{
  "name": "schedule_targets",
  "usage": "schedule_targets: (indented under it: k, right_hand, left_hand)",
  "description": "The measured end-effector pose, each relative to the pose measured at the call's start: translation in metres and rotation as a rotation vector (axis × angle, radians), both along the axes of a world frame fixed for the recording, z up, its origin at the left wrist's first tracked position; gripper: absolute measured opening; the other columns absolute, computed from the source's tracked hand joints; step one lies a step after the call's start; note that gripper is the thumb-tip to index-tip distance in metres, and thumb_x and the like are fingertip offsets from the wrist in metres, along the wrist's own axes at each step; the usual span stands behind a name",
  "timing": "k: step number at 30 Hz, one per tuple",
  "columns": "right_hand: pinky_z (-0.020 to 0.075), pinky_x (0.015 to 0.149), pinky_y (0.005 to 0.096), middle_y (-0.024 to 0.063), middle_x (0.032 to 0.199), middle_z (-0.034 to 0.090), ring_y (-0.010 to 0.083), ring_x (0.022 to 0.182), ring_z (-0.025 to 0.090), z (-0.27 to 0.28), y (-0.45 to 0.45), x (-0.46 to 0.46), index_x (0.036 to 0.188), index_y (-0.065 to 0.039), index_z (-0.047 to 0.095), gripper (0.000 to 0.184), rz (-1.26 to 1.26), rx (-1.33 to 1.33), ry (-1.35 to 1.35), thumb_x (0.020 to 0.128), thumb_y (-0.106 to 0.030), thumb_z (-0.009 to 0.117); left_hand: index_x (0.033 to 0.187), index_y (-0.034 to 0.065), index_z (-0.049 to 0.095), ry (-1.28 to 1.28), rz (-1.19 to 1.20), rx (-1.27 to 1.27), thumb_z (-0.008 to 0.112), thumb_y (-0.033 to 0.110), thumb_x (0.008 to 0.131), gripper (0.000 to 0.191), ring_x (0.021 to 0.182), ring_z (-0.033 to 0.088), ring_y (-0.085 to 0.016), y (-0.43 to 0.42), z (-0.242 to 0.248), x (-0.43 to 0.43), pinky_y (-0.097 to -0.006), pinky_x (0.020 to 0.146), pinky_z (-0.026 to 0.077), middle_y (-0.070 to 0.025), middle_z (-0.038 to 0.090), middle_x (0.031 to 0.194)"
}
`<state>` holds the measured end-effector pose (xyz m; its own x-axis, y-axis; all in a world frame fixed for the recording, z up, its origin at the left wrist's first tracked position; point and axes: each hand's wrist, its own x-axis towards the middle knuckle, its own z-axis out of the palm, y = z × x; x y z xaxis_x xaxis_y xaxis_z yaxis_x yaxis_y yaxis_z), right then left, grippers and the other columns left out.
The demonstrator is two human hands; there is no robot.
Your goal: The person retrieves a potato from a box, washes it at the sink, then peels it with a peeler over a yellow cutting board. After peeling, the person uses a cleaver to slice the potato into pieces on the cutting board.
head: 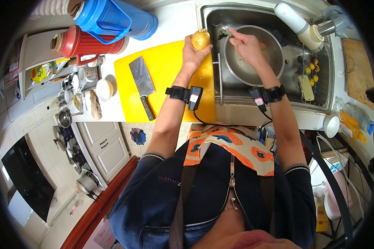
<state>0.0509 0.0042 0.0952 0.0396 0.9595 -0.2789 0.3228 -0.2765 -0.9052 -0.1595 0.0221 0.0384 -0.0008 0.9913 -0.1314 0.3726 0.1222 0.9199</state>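
My left hand (194,53) grips a yellow-skinned potato (201,39) over the right edge of the yellow cutting board (171,71), beside the sink. My right hand (248,47) is above a round metal basin (252,76) that sits in the sink. Its fingers close around a small, thin metal tool (219,26), possibly a peeler; most of it is hidden. Dark green scraps (223,35) lie near the tool's tip. Partly covered by my right hand, an orange-brown round item (262,46) shows in the basin. A cleaver (142,84) lies flat on the board.
A metal rail (220,79) runs along the left side of the steel sink (252,97). A wire rack (322,88) at the sink's right holds several small yellow fruits (311,66). A white faucet (299,26) reaches in. Blue (118,20) and red (90,42) thermos flasks lie left.
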Motion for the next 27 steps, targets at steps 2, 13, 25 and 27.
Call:
schedule_targets:
  k: [2, 13, 25, 27]
  right_hand:
    - [0.0374, 0.053, 0.0236, 0.0002, 0.062, 0.047, 0.0075, 0.053, 0.038, 0.012, -0.012, -0.005, 0.131, -0.016, 0.061, 0.037, 0.122, 0.064, -0.090, 0.094, -0.015, 0.059]
    - [0.0412, 0.053, 0.0315, 0.0067, 0.058, 0.050, 0.0127, 0.051, 0.041, 0.007, -0.007, -0.023, 0.126, -0.009, 0.063, 0.035, 0.370, 0.040, -0.311, 0.091, -0.011, 0.058]
    - [0.0368, 0.037, 0.0326, 0.0088, 0.053, 0.051, 0.0160, 0.040, 0.048, 0.014, 0.038, -0.012, 0.094, 0.001, 0.071, 0.022, 0.512, -0.521, -0.175, 0.089, -0.018, 0.061]
    - [0.0339, 0.037, 0.0313, 0.0056, 0.055, 0.048, 0.0139, 0.041, 0.042, 0.008, 0.044, -0.018, 0.116, -0.002, 0.064, 0.031, 0.703, -0.439, -0.212, 0.089, -0.013, 0.058]
  left_hand:
    - [0.117, -0.0026, 0.046, 0.177, -0.024, 0.005, 0.082, 0.019, 0.075, 0.059, 0.093, 0.064, -0.023, -0.005, 0.004, -0.002, -0.0326, 0.084, 0.052, -0.0154, 0.064, 0.104]
    - [0.114, -0.0040, 0.047, 0.702, -0.139, 0.031, 0.082, 0.021, 0.070, 0.061, 0.100, 0.060, -0.041, -0.026, 0.014, -0.005, -0.0426, 0.088, 0.051, -0.0251, 0.056, 0.111]
    - [0.107, -0.0031, 0.046, 0.899, -0.260, 0.114, 0.084, 0.022, 0.067, 0.060, 0.097, 0.055, -0.040, -0.030, 0.011, -0.005, -0.0442, 0.085, 0.049, -0.0240, 0.053, 0.106]
    - [0.109, -0.0050, 0.046, 0.925, -0.287, 0.143, 0.084, 0.023, 0.067, 0.063, 0.096, 0.055, -0.039, -0.031, 0.012, -0.004, -0.0432, 0.084, 0.049, -0.0234, 0.052, 0.105]
